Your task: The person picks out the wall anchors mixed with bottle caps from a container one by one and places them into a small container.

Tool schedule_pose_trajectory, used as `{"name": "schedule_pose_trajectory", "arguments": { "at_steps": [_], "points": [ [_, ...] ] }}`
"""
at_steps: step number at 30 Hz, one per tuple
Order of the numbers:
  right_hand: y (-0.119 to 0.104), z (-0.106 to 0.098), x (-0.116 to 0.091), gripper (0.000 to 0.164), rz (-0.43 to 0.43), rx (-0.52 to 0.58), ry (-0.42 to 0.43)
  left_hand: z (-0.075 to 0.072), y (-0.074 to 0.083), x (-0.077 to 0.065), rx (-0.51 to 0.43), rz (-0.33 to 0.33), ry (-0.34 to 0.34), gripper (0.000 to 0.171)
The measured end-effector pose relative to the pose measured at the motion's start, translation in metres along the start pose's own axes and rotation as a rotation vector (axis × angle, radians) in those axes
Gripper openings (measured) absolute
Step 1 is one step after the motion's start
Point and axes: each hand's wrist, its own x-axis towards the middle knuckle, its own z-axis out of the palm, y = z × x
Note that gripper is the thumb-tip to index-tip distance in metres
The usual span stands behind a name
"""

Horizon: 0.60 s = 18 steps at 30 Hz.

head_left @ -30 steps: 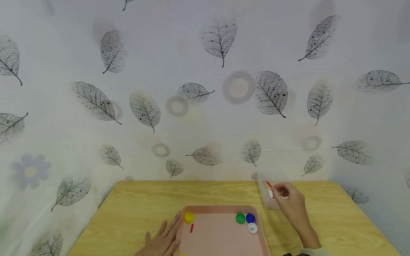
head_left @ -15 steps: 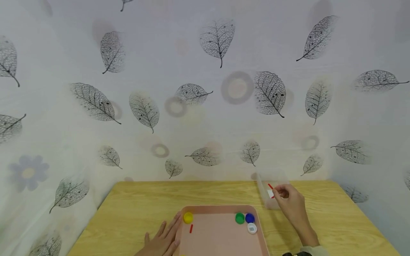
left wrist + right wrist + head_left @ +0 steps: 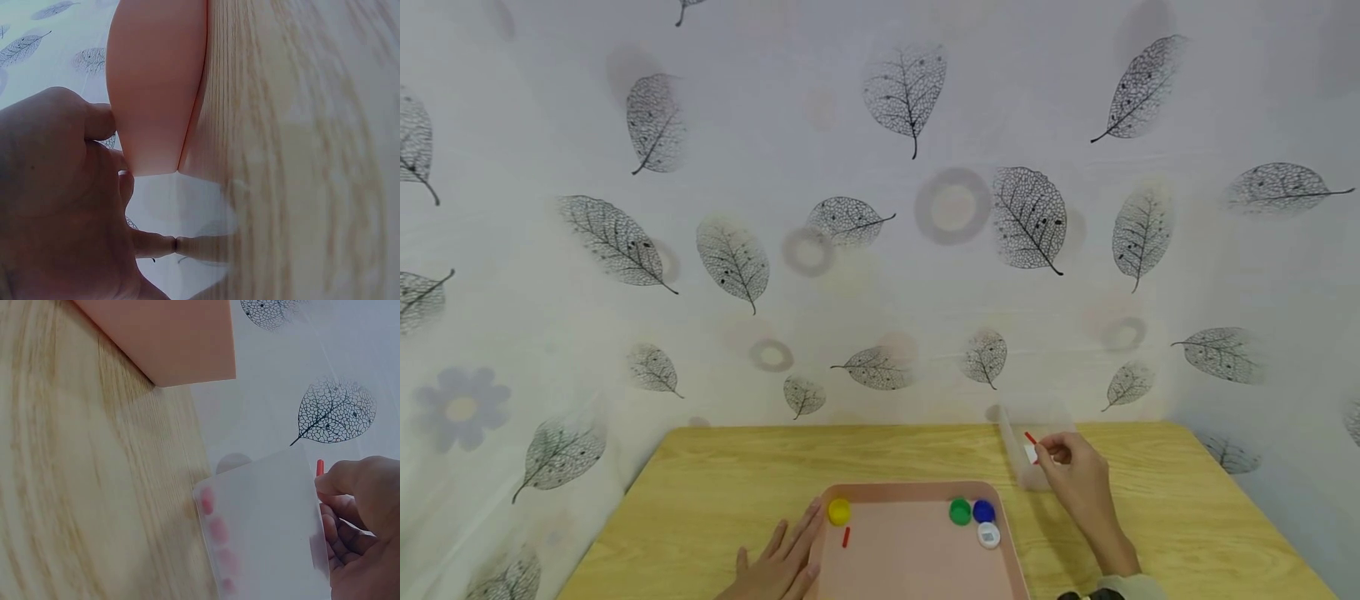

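Observation:
My right hand pinches a thin red stick between thumb and fingertips, over a translucent plastic box at the back right. In the right wrist view the stick's tip pokes up above the thumb, beside the box wall; blurred red shapes show through its lower part. Fingers spread, my left hand rests along the left side of the pink tray, fingertips at the rim. Another red stick lies inside the tray, below a round yellow cap.
Green, blue and white round caps sit together in the tray's far right corner. The wooden table reaches back to a leaf-printed curtain. A white piece lies in the box, partly behind my right hand.
My right hand, still holding the red stick, has lowered very slightly over the box. The left hand stays by the tray. The whole head view has drifted a little.

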Motion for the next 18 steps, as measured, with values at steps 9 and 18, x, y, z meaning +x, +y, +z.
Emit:
{"name": "schedule_pose_trajectory", "arguments": {
  "at_steps": [9,18],
  "points": [
    [0.0001,0.0002,0.0007,0.01,-0.033,-0.008,0.019,0.0006,-0.003,0.0037,-0.076,0.03,0.032,0.063],
    [-0.0006,-0.0023,0.0014,0.009,0.007,-0.007,-0.016,0.0036,-0.0055,0.004,-0.074,0.036,0.044,0.062]
  ]
}}
